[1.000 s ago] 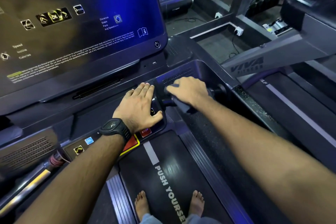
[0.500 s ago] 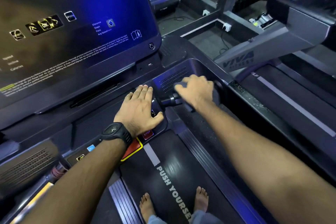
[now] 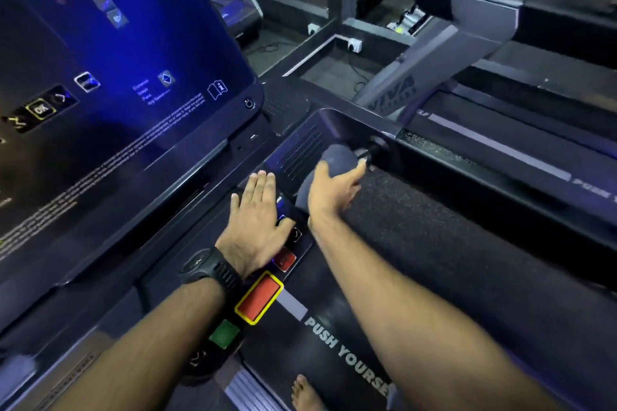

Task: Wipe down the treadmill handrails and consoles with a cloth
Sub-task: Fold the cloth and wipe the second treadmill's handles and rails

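Note:
A big dark console screen [image 3: 133,77] with lit icons fills the left. Below it my left hand [image 3: 257,213], watch on the wrist, lies flat with straight fingers on the button panel [image 3: 293,237]. A grey cloth [image 3: 337,157] is bunched over the short grip bar [image 3: 375,150] at the panel's right end. My right hand [image 3: 334,192] holds that cloth between thumb and fingers, against the bar. The thick black padded handrail [image 3: 450,237] runs toward me just right of my right forearm.
A red stop button [image 3: 260,297] with a yellow edge and a green button [image 3: 224,333] sit near my left wrist. My bare foot [image 3: 305,394] stands on the belt [image 3: 334,340]. A second treadmill [image 3: 467,30] stands close on the right; wall sockets [image 3: 354,43] and cables lie beyond.
My right hand has slid the cloth along the grip bar toward its far right end, and its fingers have loosened. My left hand stays flat on the panel. The view has shifted.

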